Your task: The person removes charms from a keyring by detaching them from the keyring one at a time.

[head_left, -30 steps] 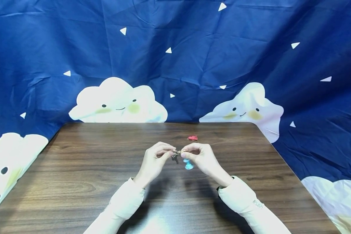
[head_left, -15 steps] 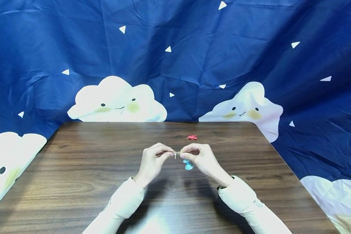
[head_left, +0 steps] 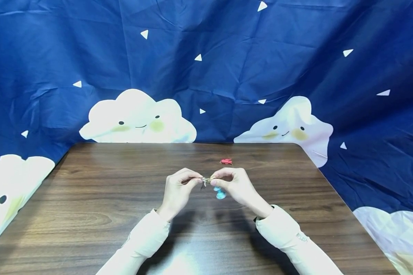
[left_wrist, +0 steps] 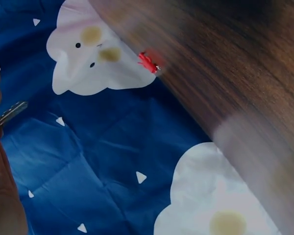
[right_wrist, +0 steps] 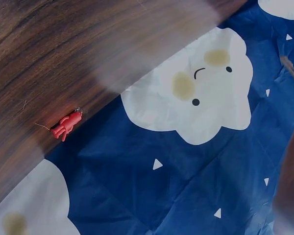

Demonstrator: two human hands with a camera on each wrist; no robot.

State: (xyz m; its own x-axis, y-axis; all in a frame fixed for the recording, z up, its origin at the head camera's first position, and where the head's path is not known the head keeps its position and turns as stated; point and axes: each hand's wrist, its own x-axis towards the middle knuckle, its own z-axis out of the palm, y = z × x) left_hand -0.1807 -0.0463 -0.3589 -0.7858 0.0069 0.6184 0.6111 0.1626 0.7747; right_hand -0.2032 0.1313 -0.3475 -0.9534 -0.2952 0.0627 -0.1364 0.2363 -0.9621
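Observation:
Above the table, my left hand [head_left: 177, 191] and right hand [head_left: 239, 187] face each other, thumb and fingers pinching a small gold-coloured key ring [head_left: 207, 180] from opposite sides. Keys [head_left: 203, 185] dangle from it near the left fingertips. A light blue charm [head_left: 221, 194] hangs just below my right fingers. At the left edge of the left wrist view, a metal key [left_wrist: 12, 112] sticks out from between my fingers. The right wrist view shows part of a key [right_wrist: 291, 69] at its right edge, above my blurred hand [right_wrist: 290, 181]. My fingertips hide much of the ring.
A red figure-shaped charm [head_left: 226, 161] with a small metal loop lies on the brown wooden table [head_left: 106, 191], beyond my hands. Behind the table's far edge hangs a dark blue cloth [head_left: 206, 76] printed with white clouds and triangles.
Both hands have shifted slightly left, the left one more, and the dangling keys have swung and turned. The blue charm has moved a little left with the right hand.

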